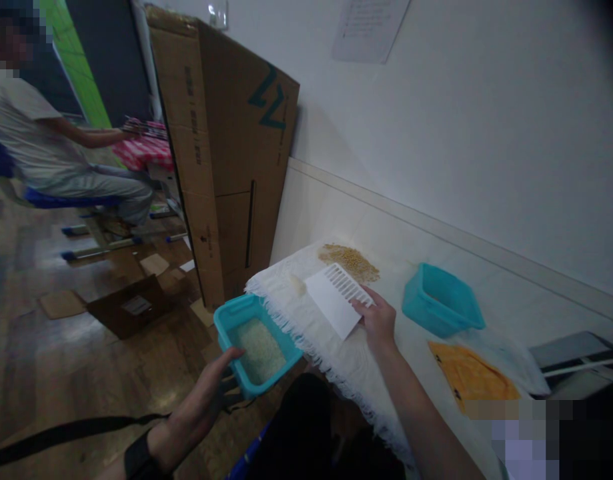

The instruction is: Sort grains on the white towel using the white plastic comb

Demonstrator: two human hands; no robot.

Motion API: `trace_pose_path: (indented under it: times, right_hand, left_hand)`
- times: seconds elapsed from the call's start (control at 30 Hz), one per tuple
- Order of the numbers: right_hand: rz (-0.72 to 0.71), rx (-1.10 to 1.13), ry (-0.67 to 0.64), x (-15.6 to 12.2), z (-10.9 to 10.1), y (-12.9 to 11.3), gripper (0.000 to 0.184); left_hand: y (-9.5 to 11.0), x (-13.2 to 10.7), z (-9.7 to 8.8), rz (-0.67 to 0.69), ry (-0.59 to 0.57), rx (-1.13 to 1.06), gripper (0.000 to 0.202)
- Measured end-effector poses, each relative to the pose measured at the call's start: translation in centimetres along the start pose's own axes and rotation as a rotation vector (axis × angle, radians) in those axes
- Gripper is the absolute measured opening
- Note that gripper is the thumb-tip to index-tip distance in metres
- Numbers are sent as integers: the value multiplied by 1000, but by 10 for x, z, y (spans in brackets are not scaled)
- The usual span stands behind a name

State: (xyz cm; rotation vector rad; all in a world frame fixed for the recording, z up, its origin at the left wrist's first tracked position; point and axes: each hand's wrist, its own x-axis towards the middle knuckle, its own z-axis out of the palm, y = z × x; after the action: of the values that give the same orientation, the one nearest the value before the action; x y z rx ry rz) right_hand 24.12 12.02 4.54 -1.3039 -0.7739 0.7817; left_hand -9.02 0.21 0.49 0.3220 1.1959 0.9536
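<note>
Teal plastic makes up the tub [243,308] in your left hand [213,383], which holds it just outside the tabletop's [426,380] near edge, close to the left corner. Your grip there is clasped on the rim: thumb over the side and pointing inward, fingers around the outside. White rice [260,350] covers the tub's floor.

Your right hand [379,317] grips a white slotted card [336,303] by its right end, thumb on top. The card is over the left part of the tabletop, its row of slots along the side toward the far edge; you cannot tell from here whether it touches the white cloth [319,333] below.

Just beyond the slots, toward the far edge, lies a spread of yellow grain [350,261]. By the card's left end, near the left corner, is a small pale heap [297,285]. A second tub [419,310], also teal, stands to the right of your right hand, near the far edge by the wall [461,167]. Nearer you lies an orange packet [473,380], with a clear bag [521,360] beside it. Past the left corner stands a tall carton [236,153].
</note>
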Motion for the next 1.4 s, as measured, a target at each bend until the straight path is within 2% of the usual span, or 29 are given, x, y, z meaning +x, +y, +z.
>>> trace_pose_path:
  times: [0.17,0.37,0.53,0.77,0.93,1.03,1.1,1.27,1.4]
  right_hand:
    - [3,1,-84,-21,3,-1,73]
    - [-62,-43,-9,-29,-11,0,71]
    - [12,-26,-98,-46,-11,4,71]
    - [-21,-40,-37,-39,-21,-3,72]
    - [61,-8,-146,-64,-11,0,72]
    - [60,-8,-220,-72,-4,-3,68]
    - [47,0,-206,-65,-2,-8,69]
    - [-14,9,-27,-23,1,-15,74]
    - [-9,-24,-21,-15,6,-6,69]
  left_hand:
    - [4,-6,7,17,20,-7,57]
    - [1,-7,4,18,-13,10,56]
    - [1,-12,6,51,-13,-6,61]
    - [6,-18,14,25,18,21,50]
    - [4,-17,10,62,-19,4,57]
    - [7,-20,13,54,-32,31,52]
    - [8,-22,15,43,-26,47,48]
    - [7,-18,10,50,-25,45,51]
    - [10,-19,7,42,15,31,52]
